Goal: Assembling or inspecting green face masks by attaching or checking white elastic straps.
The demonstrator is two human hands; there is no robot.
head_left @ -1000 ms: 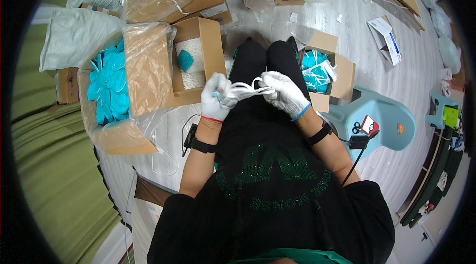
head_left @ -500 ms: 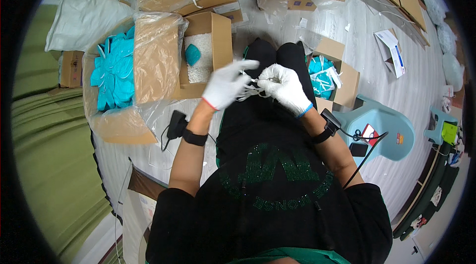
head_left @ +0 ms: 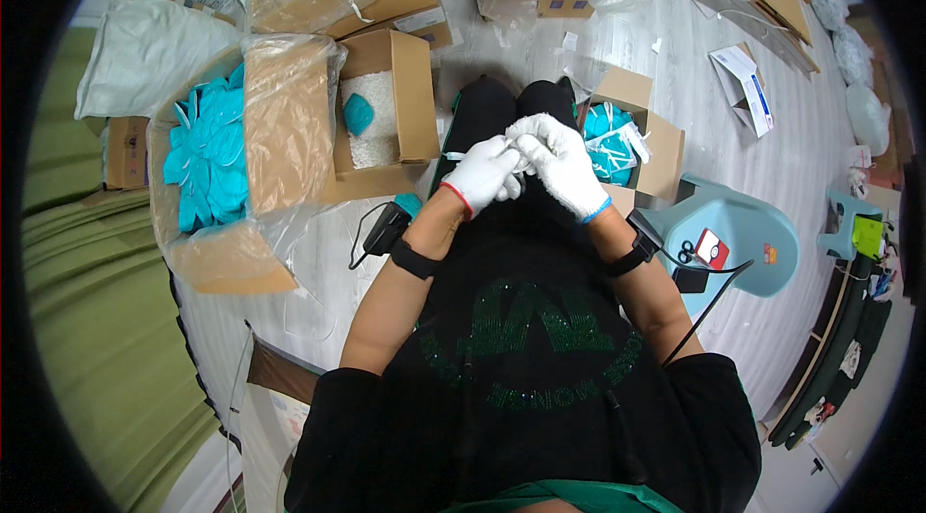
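Observation:
My hands, in white knit gloves, meet over my lap. The fingers of my left hand point(head_left: 485, 172) are curled in against those of my right hand point(head_left: 559, 164), which pinch close together. A short end of white strap point(head_left: 452, 156) shows beside my left hand; the rest of what the fingers hold is hidden. Beyond my left wrist lies a small teal piece point(head_left: 408, 203), partly covered by the black wrist device point(head_left: 386, 229). To the right of my knees, an open carton point(head_left: 666, 156) holds teal folded pieces with white straps point(head_left: 610, 145).
On the left, a plastic-lined carton point(head_left: 289, 127) holds a heap of teal pieces point(head_left: 207, 151). Beside it, another carton point(head_left: 413, 94) has white fluffy material and one teal piece point(head_left: 358, 114). At right stands a light-blue plastic stool point(head_left: 762, 262) bearing scissors point(head_left: 686, 252).
My left hand has moved right and down to meet my right hand, its fingers now curled. The dangling white straps are mostly hidden. A teal piece now shows by my left wrist.

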